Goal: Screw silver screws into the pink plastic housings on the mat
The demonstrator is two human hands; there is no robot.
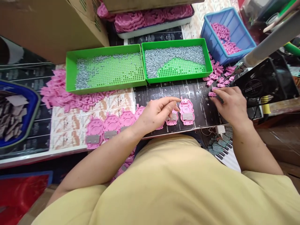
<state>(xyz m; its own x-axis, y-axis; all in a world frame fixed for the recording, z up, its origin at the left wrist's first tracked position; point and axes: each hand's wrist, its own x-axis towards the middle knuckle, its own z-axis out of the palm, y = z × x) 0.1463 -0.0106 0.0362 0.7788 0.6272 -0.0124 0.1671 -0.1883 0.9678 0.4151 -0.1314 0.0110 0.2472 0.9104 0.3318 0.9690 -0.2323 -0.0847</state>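
Right hand (232,101) pinches clip (212,94). End shell (187,109) lies left of it on tabletop (201,107), long axis toward wearer; left hand (154,113) nearer, at shell's edge, grip unclear.

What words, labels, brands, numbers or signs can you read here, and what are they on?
"BENCH": small white print near the front edge of the black sheet, seemingly part of a longer line.
Other white print on that sheet: too small to read.
Green print on the carton: cut off and too blurred to read.
Pale marks on the black casing: too small to read surely.
I can make out no numbers.
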